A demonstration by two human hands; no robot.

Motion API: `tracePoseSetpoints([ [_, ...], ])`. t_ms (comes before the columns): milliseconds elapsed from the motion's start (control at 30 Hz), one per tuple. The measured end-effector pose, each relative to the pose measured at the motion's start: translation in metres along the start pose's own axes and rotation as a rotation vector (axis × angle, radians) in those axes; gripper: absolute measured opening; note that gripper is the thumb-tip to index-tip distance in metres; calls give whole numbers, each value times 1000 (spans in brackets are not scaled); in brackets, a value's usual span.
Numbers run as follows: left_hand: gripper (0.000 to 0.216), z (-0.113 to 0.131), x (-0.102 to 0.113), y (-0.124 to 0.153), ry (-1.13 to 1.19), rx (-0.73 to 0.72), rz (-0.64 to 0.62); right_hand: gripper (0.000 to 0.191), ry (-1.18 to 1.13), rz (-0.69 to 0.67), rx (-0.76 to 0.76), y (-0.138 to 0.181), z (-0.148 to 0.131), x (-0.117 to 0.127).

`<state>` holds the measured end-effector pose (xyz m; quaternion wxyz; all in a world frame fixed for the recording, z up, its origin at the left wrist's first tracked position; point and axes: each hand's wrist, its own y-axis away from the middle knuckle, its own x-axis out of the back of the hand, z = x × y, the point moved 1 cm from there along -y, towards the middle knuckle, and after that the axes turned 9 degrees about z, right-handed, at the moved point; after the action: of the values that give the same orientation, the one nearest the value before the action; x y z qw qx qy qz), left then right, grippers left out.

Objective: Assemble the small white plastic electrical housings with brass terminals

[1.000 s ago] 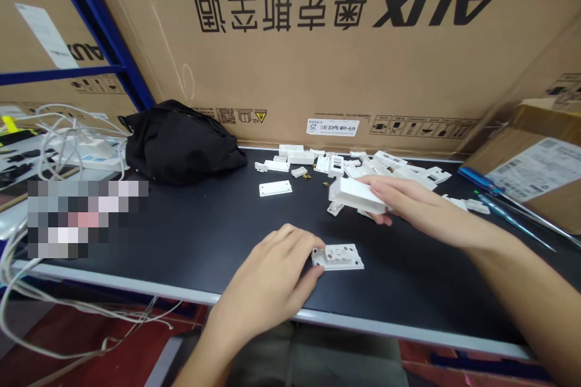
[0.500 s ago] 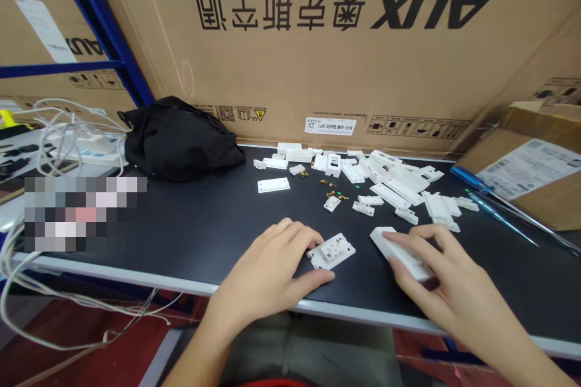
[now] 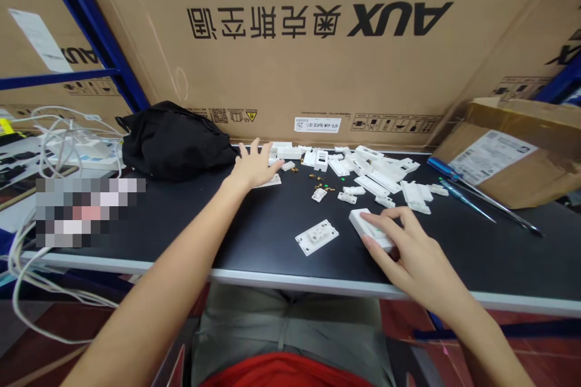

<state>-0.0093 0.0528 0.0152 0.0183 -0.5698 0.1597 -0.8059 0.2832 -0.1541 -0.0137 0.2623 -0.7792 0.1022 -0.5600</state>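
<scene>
My left hand (image 3: 253,168) is stretched far across the black tabletop, fingers spread, over white plastic pieces at the left end of the pile. It partly hides a flat white plate (image 3: 272,181). On the right, my right hand (image 3: 411,248) has its thumb and fingers around a white rectangular plastic housing (image 3: 363,225), which has a small green spot on top. Between the hands, nearer the front edge, lies a white plastic base plate (image 3: 316,236) with a raised block in its middle; neither hand touches it.
Loose white plastic parts (image 3: 384,178) and small brass pieces (image 3: 327,188) lie toward the back. A black cloth bag (image 3: 177,142) is at left. A blue-handled screwdriver (image 3: 490,196), a thin pointed tool (image 3: 469,201) and a cardboard box (image 3: 512,175) are at right. White cables (image 3: 54,287) hang at left.
My left hand has left the base plate and moved away and leftward, to the back parts, with its fingers spreading. My right hand keeps the housing. The view has shifted slightly.
</scene>
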Motion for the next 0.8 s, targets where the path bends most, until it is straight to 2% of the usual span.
tracePoseSetpoints([
  [133, 78, -21, -23, -21, 15, 71, 9, 44, 16, -2, 7, -1, -2, 2],
  [267, 73, -26, -37, -31, 50, 59, 22, 44, 35, 15, 32, 0, -1, 1],
  [500, 67, -13, -51, -49, 83, 13, -16, 44, 50, 20, 39, 1, 0, -2],
  [800, 62, 6, -54, -47, 128, -50, -40, 45, 101, 17, 41, -1, -3, -1],
])
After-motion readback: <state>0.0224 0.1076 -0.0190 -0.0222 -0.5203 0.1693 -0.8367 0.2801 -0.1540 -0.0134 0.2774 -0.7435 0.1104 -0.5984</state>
